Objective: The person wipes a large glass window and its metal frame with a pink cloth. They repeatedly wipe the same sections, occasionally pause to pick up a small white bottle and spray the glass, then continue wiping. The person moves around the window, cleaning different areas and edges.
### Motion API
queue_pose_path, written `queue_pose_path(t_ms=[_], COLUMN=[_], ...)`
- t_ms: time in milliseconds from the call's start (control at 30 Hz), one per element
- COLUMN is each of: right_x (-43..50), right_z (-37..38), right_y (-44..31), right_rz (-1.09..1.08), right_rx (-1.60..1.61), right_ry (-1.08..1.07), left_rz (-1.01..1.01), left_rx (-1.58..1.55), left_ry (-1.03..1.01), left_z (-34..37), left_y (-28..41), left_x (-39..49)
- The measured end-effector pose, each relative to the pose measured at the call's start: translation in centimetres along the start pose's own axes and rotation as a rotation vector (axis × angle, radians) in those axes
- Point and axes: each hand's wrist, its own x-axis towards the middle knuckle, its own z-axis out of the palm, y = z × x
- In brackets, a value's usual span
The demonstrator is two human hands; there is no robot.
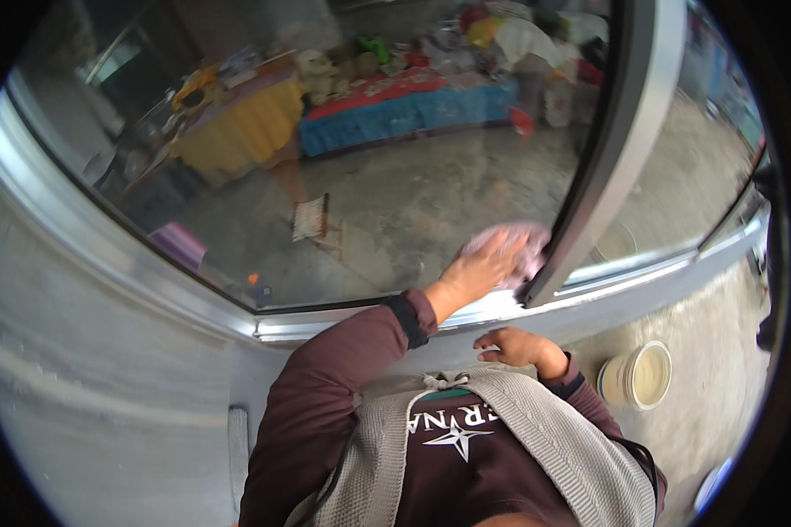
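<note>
My left hand (484, 265) is spread over a crumpled pink cloth (530, 245), holding it against the glass pane (395, 257). The cloth lies in the pane's lower right corner, beside the dark edge of the upright metal frame (623, 168). Some of the cloth is hidden under the hand, and it looks slightly blurred. Lower down, my right hand (521, 347) hovers in front of my body with its fingers apart and a little bent. It holds nothing and is nearest to the grey ledge below the metal sill (343, 321).
A pale bucket (649, 375) with cloudy contents stands on the concrete floor at right. Through the glass show a small folding stool (311, 217) and a blue-draped bench (402, 115) piled with things. A grey wall (92, 369) is at left.
</note>
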Motion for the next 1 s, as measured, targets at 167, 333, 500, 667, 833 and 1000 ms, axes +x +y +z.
queue_pose_path(t_ms=[167, 333, 500, 667, 833, 1000], right_x=[-0.2, 4.1, 6.8, 5.5, 5.3, 6.7], right_z=[-1.8, -3.4, -3.7, -3.4, -2.5, -0.9], right_y=[0.6, 0.0, -0.7, -0.1, 1.4, 1.4], right_rz=[0.066, -0.074, -0.285, -0.153, -0.141, -0.237], right_rx=[0.012, -0.078, -0.034, -0.074, -0.074, -0.099], right_ry=[-0.143, -0.272, -0.254, -0.411, -0.526, -0.515], left_rz=[-0.194, -0.792, -1.093, -1.805, -2.015, -1.535], left_rx=[-0.070, -0.086, 0.209, -0.028, -0.631, -0.049], left_ry=[0.154, 0.454, 0.662, 0.745, 0.729, 0.575], left_z=[0.1, -4.4, -5.1, 1.8, 6.3, 4.4], left_y=[-1.9, -16.1, -25.6, -12.8, 2.4, -6.1], left_x=[-5.4, -4.2, -18.0, -25.3, -17.7, -21.2])
